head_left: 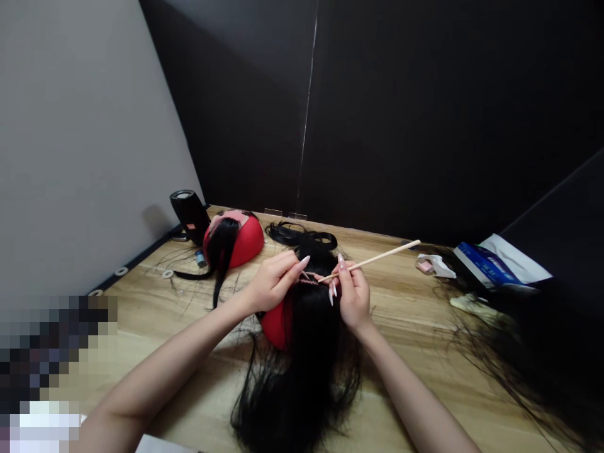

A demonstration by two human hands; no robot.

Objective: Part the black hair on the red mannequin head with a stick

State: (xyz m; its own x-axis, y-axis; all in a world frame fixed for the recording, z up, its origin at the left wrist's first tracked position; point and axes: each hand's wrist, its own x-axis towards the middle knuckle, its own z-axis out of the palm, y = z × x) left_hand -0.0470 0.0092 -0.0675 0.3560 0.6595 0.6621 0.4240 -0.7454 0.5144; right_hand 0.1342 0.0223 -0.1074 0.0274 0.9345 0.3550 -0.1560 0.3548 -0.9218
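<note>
Long black hair (pixel 311 352) hangs over a red dome-shaped form (pixel 274 327) at the middle of the table. My right hand (pixel 353 292) pinches a thin pale wooden stick (pixel 387 255), whose lower end touches the top of the hair while its far end points up to the right. On the left side of the same spot, my left hand (pixel 278 280) is closed, thumb and finger pressed together at a pinkish strip along the hair; what exactly they grip is too small to make out.
A second red form (pixel 248 242) with black hair stands behind on the left, beside a black cylindrical speaker (pixel 189 217). A blue and white packet (pixel 495 267) and loose dark hair (pixel 533 352) lie at the right. Small white rings (pixel 168 274) lie at the left.
</note>
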